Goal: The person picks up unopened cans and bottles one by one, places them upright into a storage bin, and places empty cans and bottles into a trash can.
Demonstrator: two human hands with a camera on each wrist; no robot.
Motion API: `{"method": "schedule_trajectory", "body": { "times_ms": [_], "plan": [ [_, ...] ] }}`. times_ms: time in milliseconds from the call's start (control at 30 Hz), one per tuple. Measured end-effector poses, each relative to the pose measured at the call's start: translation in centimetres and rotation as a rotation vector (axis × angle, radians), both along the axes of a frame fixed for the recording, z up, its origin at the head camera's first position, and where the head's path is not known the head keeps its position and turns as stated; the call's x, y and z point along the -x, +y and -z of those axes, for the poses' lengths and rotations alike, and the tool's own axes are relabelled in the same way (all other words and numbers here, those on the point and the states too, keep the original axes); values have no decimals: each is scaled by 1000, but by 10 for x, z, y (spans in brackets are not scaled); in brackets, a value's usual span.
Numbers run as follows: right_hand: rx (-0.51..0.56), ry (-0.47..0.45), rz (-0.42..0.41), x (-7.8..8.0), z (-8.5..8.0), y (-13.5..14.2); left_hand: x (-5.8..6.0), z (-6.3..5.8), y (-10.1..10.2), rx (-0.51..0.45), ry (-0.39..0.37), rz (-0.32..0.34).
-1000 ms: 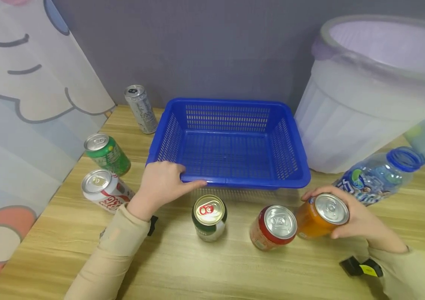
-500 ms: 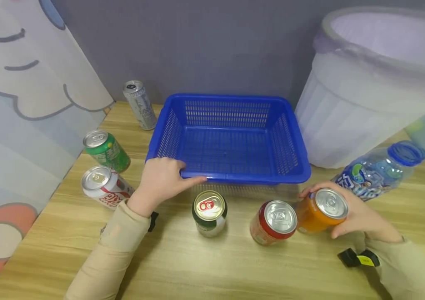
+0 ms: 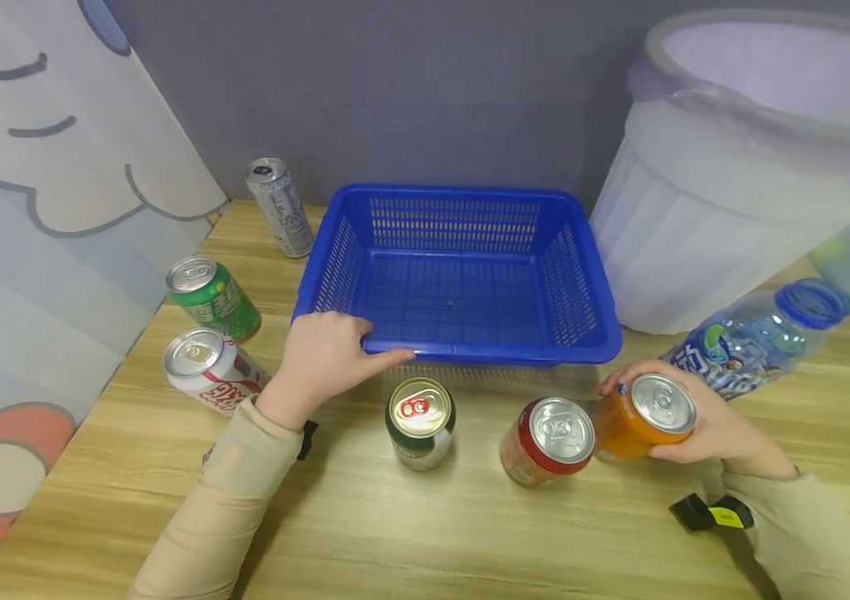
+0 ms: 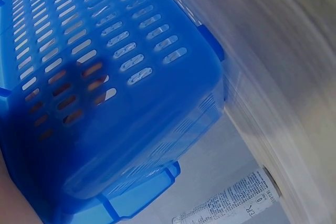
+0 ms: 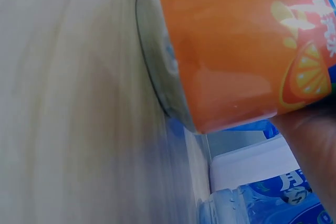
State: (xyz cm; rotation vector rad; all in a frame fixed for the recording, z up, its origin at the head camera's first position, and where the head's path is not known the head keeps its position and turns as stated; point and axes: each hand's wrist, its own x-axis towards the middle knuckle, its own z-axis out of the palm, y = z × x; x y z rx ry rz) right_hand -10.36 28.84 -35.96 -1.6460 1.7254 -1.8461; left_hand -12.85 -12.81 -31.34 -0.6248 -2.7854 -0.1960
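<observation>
My left hand [image 3: 326, 357] grips the near left corner of a blue plastic basket [image 3: 462, 353], the thumb lying along its front rim. In the left wrist view, parts of the fingers [image 4: 68, 95] show through the basket's slots. At the right, my right hand [image 3: 702, 417] holds an orange soda can [image 3: 631, 425] by its side, thumb at the near side of the lid. The can stands upright, its base [image 5: 163, 72] right at the wooden table in the right wrist view. Just left of it stands a red can [image 3: 533, 450].
A dark green can [image 3: 419, 446] stands before the basket. Along the left are a white-and-red can [image 3: 222, 379], a green can [image 3: 218, 308] and a tall silver can [image 3: 284, 212]. A clear bottle [image 3: 747, 350] and a large white bin [image 3: 695, 200] are at the right.
The right thumb has come in against the orange can. The left hand keeps its grip on the basket. Everything sits slightly higher in the head view.
</observation>
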Motion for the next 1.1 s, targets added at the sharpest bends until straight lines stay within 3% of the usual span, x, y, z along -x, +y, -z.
{"method": "schedule_trajectory", "body": {
  "times_ms": [667,1100],
  "plan": [
    [-8,10,89,-5,9,4,0,1,2,14,13,-2],
    [13,-17,85,-6,5,2,-1,3,1,-3,33,-1]
  ]
}}
